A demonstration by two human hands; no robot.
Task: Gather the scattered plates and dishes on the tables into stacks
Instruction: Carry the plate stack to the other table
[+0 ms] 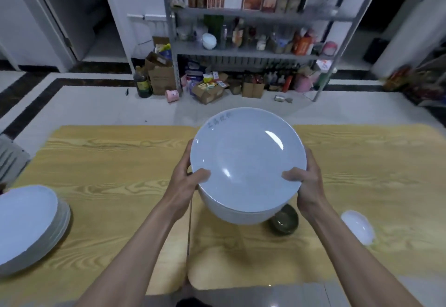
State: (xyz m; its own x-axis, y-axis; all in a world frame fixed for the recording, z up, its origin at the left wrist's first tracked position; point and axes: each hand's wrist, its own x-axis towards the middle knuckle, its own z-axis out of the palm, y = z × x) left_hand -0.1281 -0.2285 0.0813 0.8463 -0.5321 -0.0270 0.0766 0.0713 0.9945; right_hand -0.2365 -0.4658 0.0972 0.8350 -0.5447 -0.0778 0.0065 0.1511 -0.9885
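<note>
We hold plate stack [246,161] over table [108,161], centre of view. Left hand [185,181] grips left rim, right hand [306,186] grips right rim. Fingers [188,153] of each hand curled round stack edge, thumbs pressed on top plate. Faint writing on far rim, illegible. Second plate stack [29,222] rests at table's left edge, well apart. Dark bowl [283,219] partly hidden behind held stack's near edge. Small white dish [357,227] lies to bowl's right. Shelf [253,52] stands beyond table.
</note>
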